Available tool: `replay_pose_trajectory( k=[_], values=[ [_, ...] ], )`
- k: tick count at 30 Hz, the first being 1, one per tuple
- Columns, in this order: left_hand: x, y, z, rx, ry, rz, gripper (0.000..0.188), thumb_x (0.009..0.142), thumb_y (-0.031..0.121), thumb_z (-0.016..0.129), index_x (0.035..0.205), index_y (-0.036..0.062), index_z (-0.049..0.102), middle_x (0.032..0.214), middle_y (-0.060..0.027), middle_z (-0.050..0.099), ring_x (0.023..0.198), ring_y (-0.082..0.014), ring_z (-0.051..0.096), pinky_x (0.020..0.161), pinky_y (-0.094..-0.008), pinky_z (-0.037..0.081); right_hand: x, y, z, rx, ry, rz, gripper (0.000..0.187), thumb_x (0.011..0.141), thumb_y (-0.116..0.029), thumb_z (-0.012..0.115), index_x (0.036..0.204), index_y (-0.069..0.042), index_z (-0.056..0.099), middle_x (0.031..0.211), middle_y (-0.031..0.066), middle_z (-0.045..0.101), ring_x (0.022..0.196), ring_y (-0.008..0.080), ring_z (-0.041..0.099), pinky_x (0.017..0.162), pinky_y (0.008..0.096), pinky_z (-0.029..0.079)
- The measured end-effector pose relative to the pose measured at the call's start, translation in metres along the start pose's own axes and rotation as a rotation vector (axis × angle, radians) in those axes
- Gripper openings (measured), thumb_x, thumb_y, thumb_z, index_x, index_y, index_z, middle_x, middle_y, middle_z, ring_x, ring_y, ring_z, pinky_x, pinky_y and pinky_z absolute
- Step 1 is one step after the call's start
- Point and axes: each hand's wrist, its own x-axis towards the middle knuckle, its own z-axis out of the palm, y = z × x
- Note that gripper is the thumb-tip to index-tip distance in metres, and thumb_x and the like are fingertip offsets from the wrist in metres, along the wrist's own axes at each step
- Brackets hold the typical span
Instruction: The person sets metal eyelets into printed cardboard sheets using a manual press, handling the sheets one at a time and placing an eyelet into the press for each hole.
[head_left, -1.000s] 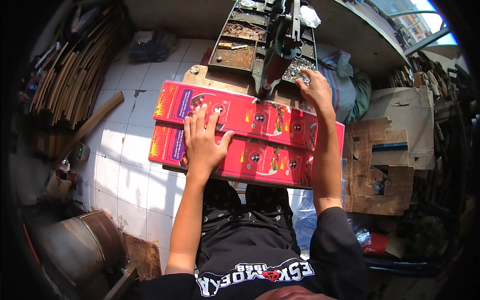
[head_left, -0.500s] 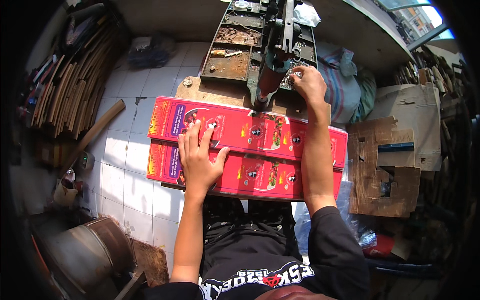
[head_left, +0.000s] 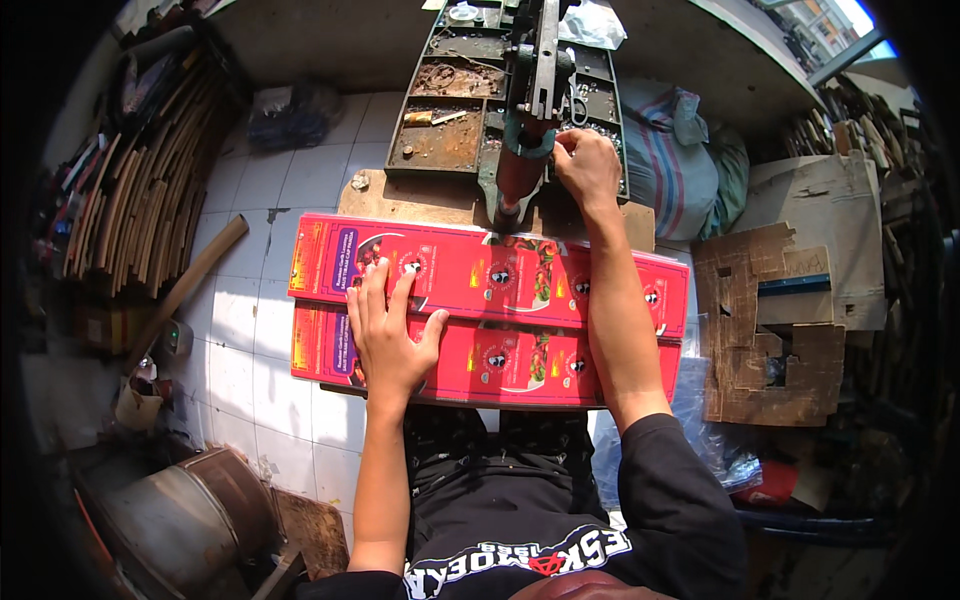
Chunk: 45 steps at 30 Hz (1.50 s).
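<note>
Two red printed cardboard sheets lie across in front of me, the far sheet (head_left: 460, 275) overlapping the near sheet (head_left: 455, 355). My left hand (head_left: 388, 345) rests flat on both with its fingers spread. Beyond them stands a worn metal hand press (head_left: 523, 170), its lower end close to the far sheet's back edge. Just right of the press, my right hand (head_left: 588, 168) hovers by the parts tray, thumb and forefinger pinched together. Whatever sits in that pinch is too small to make out. My right forearm crosses above the sheets.
A dark compartment tray (head_left: 490, 120) with small metal bits surrounds the press, behind a wooden board (head_left: 365, 203). Striped sacks (head_left: 665, 160) and cut cardboard (head_left: 725, 340) are at right. Stacked cardboard (head_left: 150, 190), a cardboard tube (head_left: 190, 285) and a metal drum (head_left: 180, 510) stand left.
My right hand has drawn its fingers together and turned in toward the press, from over the small metal bits. My left hand stays on the sheets. The whole view has shifted slightly.
</note>
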Motion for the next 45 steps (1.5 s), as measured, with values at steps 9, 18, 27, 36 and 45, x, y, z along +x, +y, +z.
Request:
replay_pose_trajectory(
  k=[9, 18, 27, 36, 45],
  values=[
    [-0.001, -0.001, 0.002, -0.006, 0.015, 0.009, 0.061, 0.077, 0.031, 0.078, 0.130, 0.0085, 0.060, 0.146, -0.0176, 0.045, 0.138, -0.0368, 0.040, 0.118, -0.0536, 0.022, 0.006, 0.017, -0.001, 0.122, -0.014, 0.092, 0.023, 0.086, -0.034, 0.069, 0.090, -0.013, 0.077, 0.090, 0.0076, 0.074, 0.091, 0.0269, 0.069, 0.084, 0.0432, 0.047],
    [-0.001, -0.001, 0.002, -0.011, 0.011, 0.001, 0.061, 0.077, 0.031, 0.078, 0.130, 0.0082, 0.060, 0.146, -0.0175, 0.046, 0.138, -0.0364, 0.039, 0.118, -0.0533, 0.022, 0.004, 0.030, -0.035, -0.015, 0.016, 0.272, 0.020, 0.084, -0.034, 0.070, 0.092, -0.018, 0.079, 0.087, 0.0085, 0.075, 0.086, 0.0280, 0.072, 0.084, 0.0419, 0.051],
    [-0.001, -0.001, 0.001, -0.013, 0.010, -0.001, 0.060, 0.077, 0.031, 0.077, 0.130, 0.0078, 0.060, 0.146, -0.0180, 0.045, 0.139, -0.0367, 0.039, 0.118, -0.0531, 0.021, 0.007, 0.026, -0.055, -0.005, -0.049, 0.240, 0.021, 0.086, -0.030, 0.069, 0.099, -0.019, 0.079, 0.093, 0.0102, 0.075, 0.092, 0.0301, 0.072, 0.084, 0.0412, 0.055],
    [0.001, 0.002, 0.001, -0.007, 0.006, -0.001, 0.061, 0.076, 0.032, 0.078, 0.128, 0.0066, 0.061, 0.144, -0.0198, 0.047, 0.138, -0.0373, 0.040, 0.118, -0.0539, 0.022, 0.000, 0.020, -0.041, -0.197, -0.289, 0.006, 0.029, 0.077, -0.029, 0.079, 0.101, -0.013, 0.075, 0.094, 0.0136, 0.073, 0.092, 0.0307, 0.070, 0.082, 0.0408, 0.054],
    [0.000, 0.000, 0.001, -0.003, 0.012, 0.007, 0.060, 0.076, 0.032, 0.078, 0.128, 0.0065, 0.061, 0.144, -0.0202, 0.046, 0.138, -0.0374, 0.039, 0.118, -0.0539, 0.022, -0.001, 0.013, -0.026, -0.081, -0.190, 0.056, 0.018, 0.078, -0.018, 0.074, 0.093, -0.007, 0.075, 0.097, 0.0193, 0.071, 0.095, 0.0346, 0.069, 0.088, 0.0432, 0.054]
  ],
)
